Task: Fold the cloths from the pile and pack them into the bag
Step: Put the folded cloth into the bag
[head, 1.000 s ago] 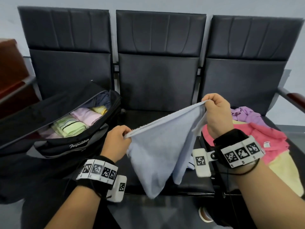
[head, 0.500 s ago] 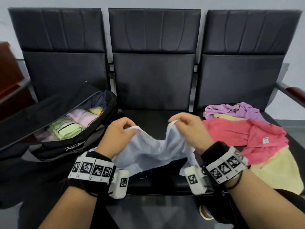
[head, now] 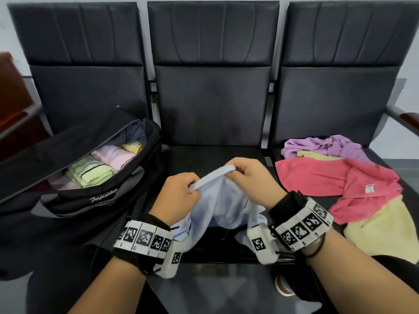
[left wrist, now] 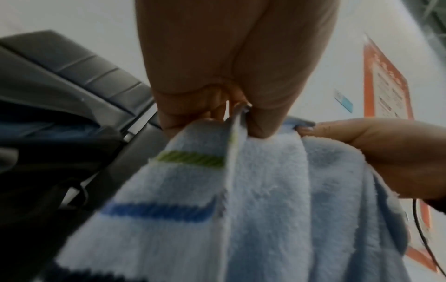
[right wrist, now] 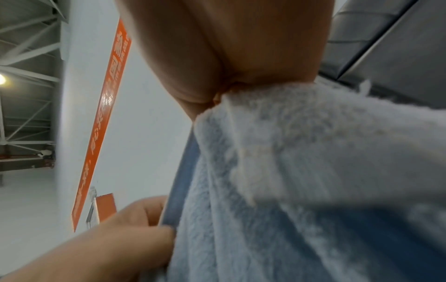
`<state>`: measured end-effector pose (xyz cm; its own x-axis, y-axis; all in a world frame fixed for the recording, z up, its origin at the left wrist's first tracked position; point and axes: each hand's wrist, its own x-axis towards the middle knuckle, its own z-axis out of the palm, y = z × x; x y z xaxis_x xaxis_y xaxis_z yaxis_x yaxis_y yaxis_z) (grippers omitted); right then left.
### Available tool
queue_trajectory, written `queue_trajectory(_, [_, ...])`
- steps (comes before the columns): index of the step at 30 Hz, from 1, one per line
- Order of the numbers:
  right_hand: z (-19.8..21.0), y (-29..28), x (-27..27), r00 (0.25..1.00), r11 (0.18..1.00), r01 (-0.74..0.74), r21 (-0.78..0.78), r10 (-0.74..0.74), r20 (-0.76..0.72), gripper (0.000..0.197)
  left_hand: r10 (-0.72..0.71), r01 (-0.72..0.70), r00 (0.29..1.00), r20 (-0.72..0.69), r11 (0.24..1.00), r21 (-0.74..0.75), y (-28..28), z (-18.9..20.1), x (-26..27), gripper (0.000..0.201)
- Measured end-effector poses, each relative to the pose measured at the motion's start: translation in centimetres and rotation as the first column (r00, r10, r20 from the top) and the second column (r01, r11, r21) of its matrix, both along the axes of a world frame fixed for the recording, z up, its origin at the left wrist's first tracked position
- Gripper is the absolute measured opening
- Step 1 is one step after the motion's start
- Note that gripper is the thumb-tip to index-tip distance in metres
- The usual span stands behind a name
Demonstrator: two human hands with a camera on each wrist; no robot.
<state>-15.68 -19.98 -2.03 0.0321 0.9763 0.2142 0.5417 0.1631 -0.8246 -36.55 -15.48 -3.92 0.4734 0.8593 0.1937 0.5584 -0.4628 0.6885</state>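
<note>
While the left hand (head: 180, 191) pinches one end of its top hem and the right hand (head: 250, 179) the other, the pale blue cloth (head: 223, 206) sags between and below them over the middle seat (head: 204, 155): light, limp terry, probably best held at hem corners.

Hands (head: 213, 186) closer, cloth (head: 223, 205) bunched.
</note>
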Motion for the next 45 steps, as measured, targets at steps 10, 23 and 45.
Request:
queue_trajectory(10, [0.2, 0.3, 3.2, 0.974, 0.981, 0.182, 0.068, -0.171, -0.146, 0.013, 0.178, -0.179, 0.984, 0.021, 0.983, 0.037, 1.6, -1.5, -4.2, 0.019])
queue_trajectory(23, [-1.0, -0.4, 3.6, 0.971, 0.991, 0.119, -0.068, -0.131, -0.200, 0.027, 0.361, -0.338, 0.927, 0.098, 0.921, -0.194, 2.8, -3.5, -5.5, 0.018])
queue_trajectory(45, [-4.1, -3.3, 2.7, 0.924, 0.985, 0.169, -0.036, -0.146, 0.353, 0.018, 0.095, -0.062, 0.983, 0.155, 0.977, -0.205, -0.7, -1.4, 1.2, 0.017])
